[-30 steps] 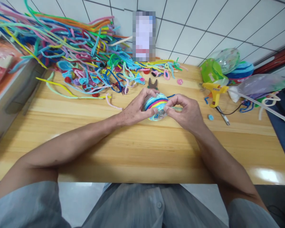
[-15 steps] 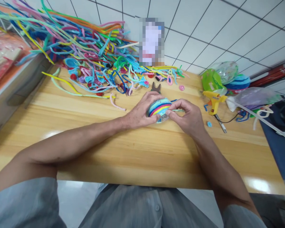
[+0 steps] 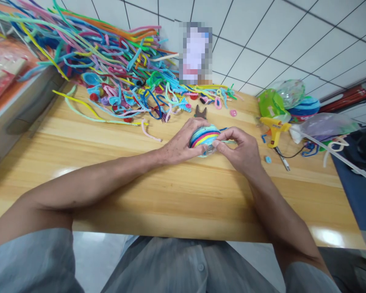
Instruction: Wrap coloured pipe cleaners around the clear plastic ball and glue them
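A ball point(image 3: 205, 136) banded with light blue, dark blue, red and yellow pipe cleaners rests near the middle of the table, its lower part bare and see-through. My left hand point(image 3: 186, 140) is closed round its left side, thumb in front and fingers over the top. At the ball's right side, my right hand point(image 3: 239, 146) pinches a thin pipe cleaner against the surface. A pale green tail point(image 3: 231, 141) of it shows beside the fingers; the rest is hidden. Just behind the ball lie pliers point(image 3: 200, 112), jaws pointing away from me.
A large heap of coloured pipe cleaners point(image 3: 110, 61) fills the back left. A pixelated phone-like thing point(image 3: 195, 53) leans on the tiled wall. To the right are a yellow glue gun point(image 3: 274, 130), a pen-like tool point(image 3: 285, 163), a green wrapped ball point(image 3: 271, 103) and plastic bags point(image 3: 329, 122).
Both hands stay almost where they were on the ball. The left thumb has shifted very slightly, and the view has moved a little.
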`<action>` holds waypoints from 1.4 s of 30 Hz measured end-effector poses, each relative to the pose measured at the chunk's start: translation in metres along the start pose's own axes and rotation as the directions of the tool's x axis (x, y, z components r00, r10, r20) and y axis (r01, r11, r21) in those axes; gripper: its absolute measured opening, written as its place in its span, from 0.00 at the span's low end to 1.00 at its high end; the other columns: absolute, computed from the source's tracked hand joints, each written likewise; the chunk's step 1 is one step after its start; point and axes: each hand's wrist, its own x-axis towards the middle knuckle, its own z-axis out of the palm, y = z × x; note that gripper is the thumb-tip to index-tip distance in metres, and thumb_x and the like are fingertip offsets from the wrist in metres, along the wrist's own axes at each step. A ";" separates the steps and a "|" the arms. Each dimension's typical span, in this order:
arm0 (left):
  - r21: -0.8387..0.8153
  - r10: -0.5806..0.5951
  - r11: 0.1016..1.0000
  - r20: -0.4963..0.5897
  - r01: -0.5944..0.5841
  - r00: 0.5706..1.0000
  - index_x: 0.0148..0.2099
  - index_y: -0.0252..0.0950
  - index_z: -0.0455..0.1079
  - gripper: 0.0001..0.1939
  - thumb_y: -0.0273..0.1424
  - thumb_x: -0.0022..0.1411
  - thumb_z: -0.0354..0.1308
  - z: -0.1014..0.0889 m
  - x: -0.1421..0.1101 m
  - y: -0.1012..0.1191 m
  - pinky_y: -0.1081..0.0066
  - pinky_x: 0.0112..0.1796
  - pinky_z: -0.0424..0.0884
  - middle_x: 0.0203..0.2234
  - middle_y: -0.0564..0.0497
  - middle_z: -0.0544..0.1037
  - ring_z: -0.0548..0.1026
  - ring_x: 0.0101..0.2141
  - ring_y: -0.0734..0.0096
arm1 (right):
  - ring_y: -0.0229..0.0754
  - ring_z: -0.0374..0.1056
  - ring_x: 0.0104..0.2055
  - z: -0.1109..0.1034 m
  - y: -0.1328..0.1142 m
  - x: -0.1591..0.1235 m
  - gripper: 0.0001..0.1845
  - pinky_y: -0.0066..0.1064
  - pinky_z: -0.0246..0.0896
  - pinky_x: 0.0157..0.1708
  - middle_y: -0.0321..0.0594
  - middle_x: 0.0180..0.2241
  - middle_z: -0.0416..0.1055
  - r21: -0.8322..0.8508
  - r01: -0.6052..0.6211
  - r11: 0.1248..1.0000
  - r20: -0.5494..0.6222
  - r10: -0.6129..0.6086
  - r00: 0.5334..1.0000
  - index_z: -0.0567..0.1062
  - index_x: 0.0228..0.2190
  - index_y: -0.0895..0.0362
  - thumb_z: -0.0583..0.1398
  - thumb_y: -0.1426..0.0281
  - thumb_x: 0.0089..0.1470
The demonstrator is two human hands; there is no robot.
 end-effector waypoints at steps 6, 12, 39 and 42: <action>0.006 0.001 1.000 -0.020 -0.001 1.000 0.69 0.42 0.64 0.30 0.48 0.73 0.64 0.001 -0.001 -0.001 0.46 0.68 0.72 0.63 0.38 0.73 0.72 0.66 0.48 | 0.46 0.80 0.39 -0.002 0.005 0.000 0.05 0.40 0.74 0.45 0.36 0.36 0.85 -0.002 0.021 1.000 -0.027 -0.021 0.999 0.82 0.33 0.50 0.71 0.64 0.58; 0.053 0.040 0.998 -0.032 -0.039 0.999 0.69 0.43 0.63 0.30 0.48 0.73 0.64 0.001 -0.005 0.000 0.44 0.69 0.71 0.64 0.38 0.72 0.71 0.67 0.48 | 0.53 0.80 0.47 -0.019 -0.006 0.000 0.05 0.49 0.75 0.55 0.40 0.41 0.84 -0.171 0.069 0.983 -0.170 -0.099 0.980 0.82 0.36 0.47 0.71 0.62 0.60; 0.105 -0.003 0.994 -0.092 0.012 0.996 0.69 0.42 0.63 0.28 0.51 0.76 0.61 0.002 -0.008 0.002 0.47 0.69 0.71 0.64 0.39 0.73 0.71 0.67 0.50 | 0.44 0.65 0.28 -0.118 0.176 0.012 0.13 0.40 0.64 0.31 0.35 0.23 0.71 -0.099 -0.597 0.796 -0.445 0.501 0.742 0.76 0.25 0.53 0.74 0.64 0.43; 0.083 0.004 0.997 -0.091 0.003 0.996 0.69 0.43 0.62 0.29 0.51 0.76 0.61 0.002 -0.007 -0.001 0.46 0.69 0.71 0.64 0.38 0.72 0.71 0.67 0.50 | 0.44 0.70 0.30 -0.116 0.161 0.012 0.13 0.38 0.63 0.30 0.40 0.28 0.78 -0.059 -0.523 0.850 -0.405 0.459 0.791 0.79 0.30 0.53 0.72 0.58 0.50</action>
